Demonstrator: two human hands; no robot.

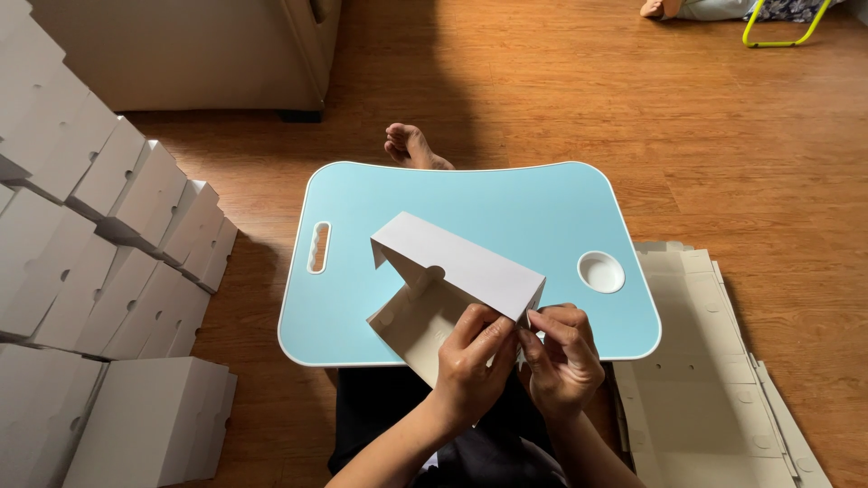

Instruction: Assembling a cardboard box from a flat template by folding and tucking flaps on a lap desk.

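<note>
Over on the left, rows of folded white boxes (108, 262) lie stacked on the wooden floor (723, 154), leaning one on another like tiles, with one larger box (154, 420) closest to the person at the bottom corner. Next comes a light blue lap table (506, 212) with a white rim, a slotted handle hole (318, 247) near its left edge and a round cup recess (601, 271) toward its right. A bare foot (411, 146) pokes out just past its far edge. On the table, near its front edge, sits a half-folded white cardboard box (452, 262), one panel raised like a tent and another flat beneath it, tilted across the surface. The left hand (470, 361) grips the near end of that box, fingers curled over the edge of the lower panel and thumb pressed against it. Just beside it, the right hand (562, 357) pinches the corner of the raised panel between thumb and fingertips, the two hands nearly touching. To the right of the table, a pile of flat, unfolded cardboard sheets (705, 380) lies on the floor, fanned slightly. At the far top right, another person's foot (653, 8) rests beside a yellow-green tube frame (778, 36).
</note>
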